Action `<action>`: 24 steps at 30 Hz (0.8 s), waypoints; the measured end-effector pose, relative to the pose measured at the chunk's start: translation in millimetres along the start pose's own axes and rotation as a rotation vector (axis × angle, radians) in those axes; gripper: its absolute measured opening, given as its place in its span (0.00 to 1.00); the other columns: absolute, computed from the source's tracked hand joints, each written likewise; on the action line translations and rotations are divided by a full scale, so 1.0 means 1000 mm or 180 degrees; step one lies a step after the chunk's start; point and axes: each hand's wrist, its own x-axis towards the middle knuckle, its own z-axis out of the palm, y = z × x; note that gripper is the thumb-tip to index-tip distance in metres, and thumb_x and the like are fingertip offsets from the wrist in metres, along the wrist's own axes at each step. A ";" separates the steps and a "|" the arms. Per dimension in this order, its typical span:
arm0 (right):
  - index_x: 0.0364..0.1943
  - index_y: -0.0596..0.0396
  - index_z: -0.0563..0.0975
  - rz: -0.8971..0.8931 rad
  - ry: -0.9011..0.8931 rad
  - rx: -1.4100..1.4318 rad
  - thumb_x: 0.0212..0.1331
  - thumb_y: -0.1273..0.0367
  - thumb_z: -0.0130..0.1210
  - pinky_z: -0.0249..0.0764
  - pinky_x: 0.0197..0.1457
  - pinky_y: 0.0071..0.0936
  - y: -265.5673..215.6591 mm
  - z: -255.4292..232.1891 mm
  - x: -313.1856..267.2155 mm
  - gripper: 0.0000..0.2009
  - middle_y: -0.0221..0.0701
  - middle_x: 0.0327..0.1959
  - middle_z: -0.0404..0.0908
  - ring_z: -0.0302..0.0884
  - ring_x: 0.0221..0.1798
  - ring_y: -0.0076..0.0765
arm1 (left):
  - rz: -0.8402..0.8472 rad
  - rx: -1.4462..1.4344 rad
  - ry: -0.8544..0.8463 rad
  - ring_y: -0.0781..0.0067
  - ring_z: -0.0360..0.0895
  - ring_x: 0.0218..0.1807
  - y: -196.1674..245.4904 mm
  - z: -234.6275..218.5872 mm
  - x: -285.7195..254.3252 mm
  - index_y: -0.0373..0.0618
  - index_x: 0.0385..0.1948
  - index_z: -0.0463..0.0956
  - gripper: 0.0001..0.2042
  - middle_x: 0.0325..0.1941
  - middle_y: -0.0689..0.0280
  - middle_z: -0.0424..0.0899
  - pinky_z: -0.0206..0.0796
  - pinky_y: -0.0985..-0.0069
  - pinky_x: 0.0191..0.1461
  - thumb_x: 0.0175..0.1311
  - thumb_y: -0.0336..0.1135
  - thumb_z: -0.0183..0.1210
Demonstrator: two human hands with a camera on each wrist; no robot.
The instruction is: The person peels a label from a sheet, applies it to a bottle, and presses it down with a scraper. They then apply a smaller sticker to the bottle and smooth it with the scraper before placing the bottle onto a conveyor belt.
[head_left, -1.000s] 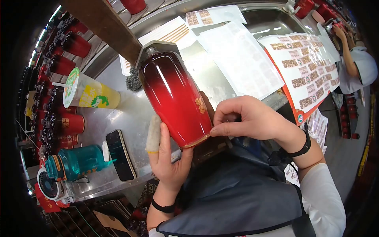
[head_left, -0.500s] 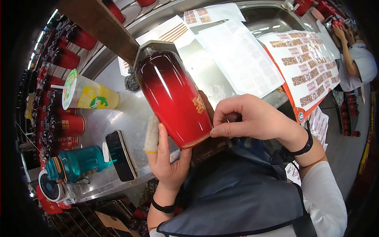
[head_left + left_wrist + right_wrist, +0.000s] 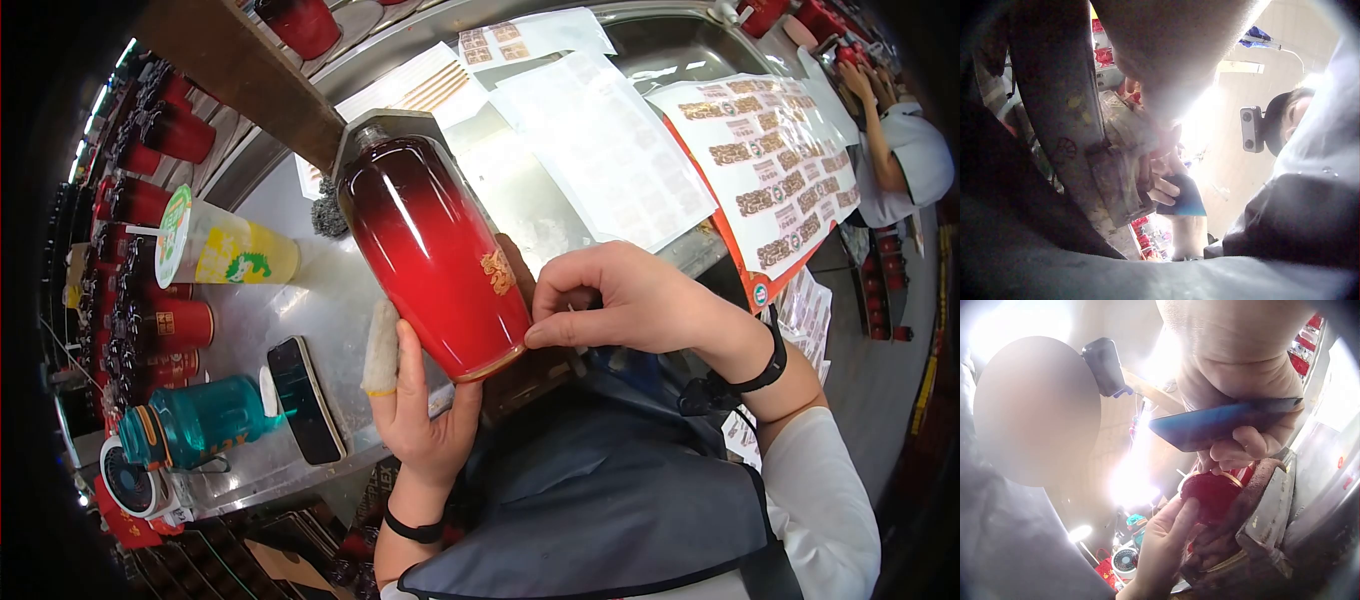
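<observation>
Two hands work at one glossy bottle [image 3: 435, 265], near-black at the neck, bright red toward its gold-edged base, with a gold emblem [image 3: 497, 271]; it lies tilted over the desk [image 3: 325, 290]. The left hand [image 3: 425, 430] grips its base; the right hand's [image 3: 635, 305] fingertips touch the rim. Left wrist view: a flat blue piece [image 3: 1184, 197] under the right fingers. Right wrist view: these fingers curl round that piece, beside the red underside.

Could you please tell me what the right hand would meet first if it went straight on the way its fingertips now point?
The red bottle, near the gold rim at its base. The right hand seems to have its fingertips at that edge, though whether they touch is unclear.
</observation>
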 end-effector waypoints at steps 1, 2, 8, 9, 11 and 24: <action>0.31 0.57 0.81 0.0017 0.0003 0.0008 0.60 0.67 0.67 0.63 0.30 0.16 0.000 0.001 0.000 0.08 0.20 0.23 0.76 0.68 0.27 0.12 | 0.0024 0.0027 0.0015 0.45 0.72 0.67 0.000 0.000 0.000 0.28 0.64 0.67 0.32 0.67 0.43 0.72 0.64 0.61 0.69 0.59 0.31 0.69; 0.31 0.57 0.81 0.0020 0.0007 0.0014 0.60 0.67 0.67 0.63 0.30 0.16 0.000 0.001 0.000 0.08 0.20 0.23 0.76 0.68 0.27 0.12 | 0.0026 0.0026 0.0008 0.45 0.72 0.67 0.000 0.001 0.000 0.28 0.64 0.67 0.32 0.67 0.43 0.72 0.64 0.61 0.69 0.59 0.31 0.69; 0.32 0.57 0.81 -0.0014 0.0017 -0.0081 0.61 0.67 0.66 0.63 0.30 0.15 0.007 -0.002 0.000 0.08 0.20 0.23 0.76 0.68 0.26 0.12 | -0.0020 -0.0007 0.0019 0.52 0.72 0.66 -0.001 0.004 -0.005 0.28 0.67 0.64 0.31 0.66 0.45 0.71 0.67 0.66 0.66 0.64 0.29 0.64; 0.31 0.57 0.81 0.0085 0.0058 -0.0029 0.61 0.64 0.66 0.66 0.31 0.18 0.006 -0.004 -0.001 0.11 0.22 0.23 0.78 0.70 0.27 0.15 | -0.0165 -0.0178 0.0020 0.52 0.71 0.67 -0.001 0.006 -0.007 0.29 0.68 0.63 0.30 0.67 0.45 0.70 0.66 0.65 0.66 0.64 0.29 0.63; 0.31 0.58 0.81 0.0176 0.0094 0.0028 0.61 0.61 0.65 0.69 0.32 0.22 0.008 -0.007 -0.001 0.13 0.25 0.23 0.79 0.72 0.28 0.18 | -0.0309 -0.0340 0.0020 0.52 0.70 0.68 -0.001 0.005 -0.008 0.29 0.68 0.63 0.30 0.67 0.46 0.69 0.65 0.65 0.67 0.65 0.28 0.62; 0.41 0.58 0.82 0.0143 0.0433 0.0999 0.71 0.62 0.53 0.71 0.50 0.19 0.036 -0.009 -0.004 0.14 0.25 0.36 0.82 0.75 0.43 0.18 | 0.0256 0.0195 0.0203 0.38 0.65 0.69 -0.005 0.000 -0.020 0.35 0.62 0.70 0.30 0.69 0.43 0.64 0.62 0.55 0.67 0.62 0.44 0.65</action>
